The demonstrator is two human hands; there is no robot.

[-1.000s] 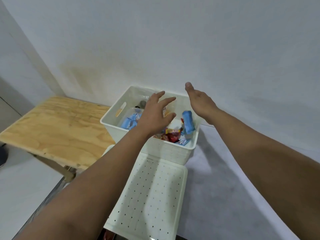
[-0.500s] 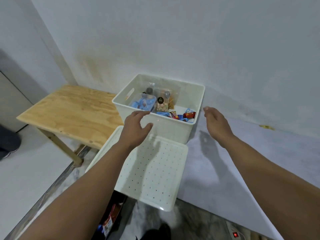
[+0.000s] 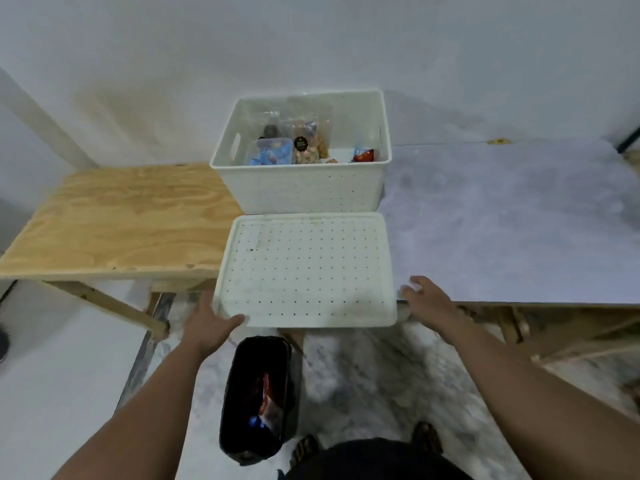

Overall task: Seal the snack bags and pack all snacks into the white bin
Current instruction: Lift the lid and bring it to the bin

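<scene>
Both hands have pulled back out of the bin (image 3: 304, 188) and dropped to the lid (image 3: 306, 268); a second ago they were over the snacks. Reads as packing done, lidding next.

Left hand (image 3: 207, 323): at the lid's near-left corner, thumb against the front edge, fingers mostly hidden beside it. Grasping or just touching, cannot tell. Right hand (image 3: 427, 299): just beside the near-right corner, fingers relaxed, holding nothing, not clearly touching.

Snacks (image 3: 294, 150) sit inside the bin: clear bags upright at the back, blue and red packets lower down. Whether the bags are sealed is too small to judge.

Lid lies flat in front of the bin, its near edge overhanging the tabletop (image 3: 502, 220), a grey sheet. Bin is at the back near the white wall. To the left is a plywood table (image 3: 117, 220), butted close. On the floor below the lid is a black basket (image 3: 258, 400) with packets showing inside. If those are snacks, the job may not be finished.
</scene>
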